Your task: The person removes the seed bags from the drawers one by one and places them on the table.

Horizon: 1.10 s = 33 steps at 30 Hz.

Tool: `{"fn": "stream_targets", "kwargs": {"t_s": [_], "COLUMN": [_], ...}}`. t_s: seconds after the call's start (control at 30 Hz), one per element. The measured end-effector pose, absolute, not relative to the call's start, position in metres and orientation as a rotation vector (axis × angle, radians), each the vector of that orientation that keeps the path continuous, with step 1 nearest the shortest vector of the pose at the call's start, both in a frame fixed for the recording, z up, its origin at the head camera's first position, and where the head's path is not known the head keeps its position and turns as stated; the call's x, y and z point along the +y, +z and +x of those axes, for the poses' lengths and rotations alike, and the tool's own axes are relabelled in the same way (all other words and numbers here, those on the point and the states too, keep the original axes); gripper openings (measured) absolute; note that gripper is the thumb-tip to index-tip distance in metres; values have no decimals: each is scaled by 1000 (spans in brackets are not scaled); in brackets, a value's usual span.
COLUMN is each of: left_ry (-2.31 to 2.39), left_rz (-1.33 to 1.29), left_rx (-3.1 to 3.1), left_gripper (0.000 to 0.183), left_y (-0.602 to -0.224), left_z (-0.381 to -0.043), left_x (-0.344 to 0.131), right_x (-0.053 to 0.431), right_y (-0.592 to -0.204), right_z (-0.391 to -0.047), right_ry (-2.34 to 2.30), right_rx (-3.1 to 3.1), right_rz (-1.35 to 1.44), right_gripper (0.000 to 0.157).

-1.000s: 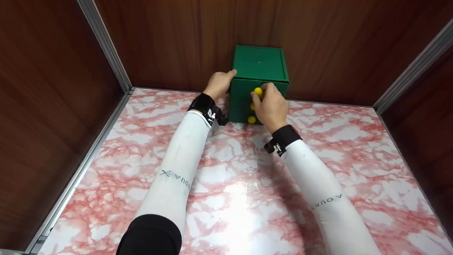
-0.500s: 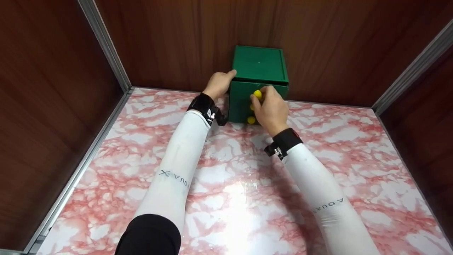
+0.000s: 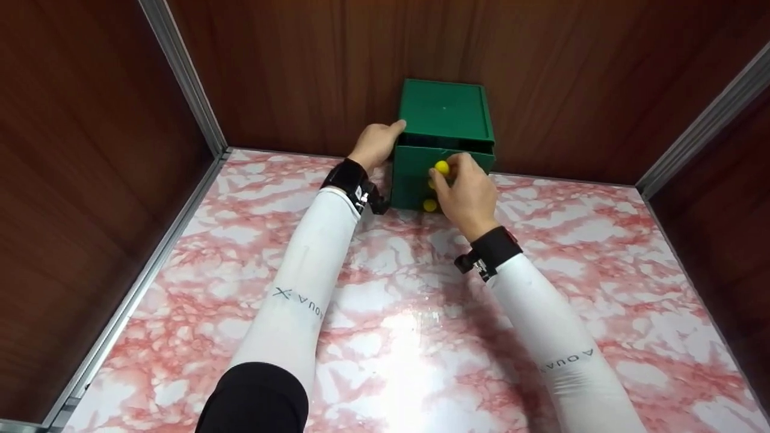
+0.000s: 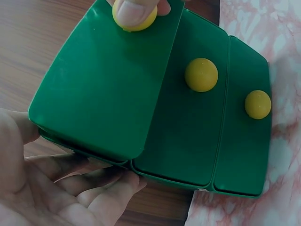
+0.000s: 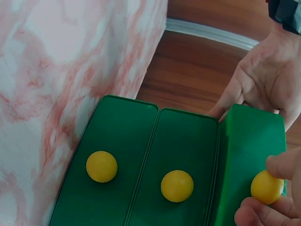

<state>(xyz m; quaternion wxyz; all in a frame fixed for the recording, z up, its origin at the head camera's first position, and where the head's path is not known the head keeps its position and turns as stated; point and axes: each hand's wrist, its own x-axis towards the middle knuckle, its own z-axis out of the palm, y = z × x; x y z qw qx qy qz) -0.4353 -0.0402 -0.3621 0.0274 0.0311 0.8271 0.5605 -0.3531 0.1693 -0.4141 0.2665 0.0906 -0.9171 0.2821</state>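
Note:
A small green drawer box (image 3: 445,111) with three stacked drawers stands against the back wall, a round yellow knob on each. My right hand (image 3: 469,195) pinches the top knob (image 5: 267,187) between thumb and fingers. The top drawer (image 4: 99,84) sticks out past the two lower ones, with a dark gap behind its front. My left hand (image 3: 374,146) rests against the box's left side, thumb at the upper edge and fingers stretched along the side. Below, the middle knob (image 4: 201,75) and the bottom knob (image 4: 257,104) sit on closed drawers.
Brown wood-grain panels (image 3: 313,72) enclose the back and both sides, with metal strips (image 3: 186,78) at the corners. The table (image 3: 385,288) has a red-and-white marbled surface with a bright glare near its middle. Black camera bands (image 3: 496,248) wrap both wrists.
My right hand has drawn the top drawer outward toward me, widening the dark gap under the box's top. The left hand stays at the box's side.

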Motion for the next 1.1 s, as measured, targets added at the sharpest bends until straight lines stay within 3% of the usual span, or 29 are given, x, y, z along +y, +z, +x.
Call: {"fn": "stream_targets", "kwargs": {"t_s": [0.8, 1.1], "left_ry": [1743, 1782], "left_rz": [127, 136], "left_rx": [2594, 2573], "left_gripper": [58, 49], "left_y": [-363, -365], "left_z": [-438, -435], "left_x": [-40, -41], "right_x": [177, 175], "right_y": [-421, -424], "right_z": [-335, -329], "right_ry": [763, 783], "right_rx": [-2316, -2294], "right_rz": [373, 392], "right_gripper": [41, 40]}}
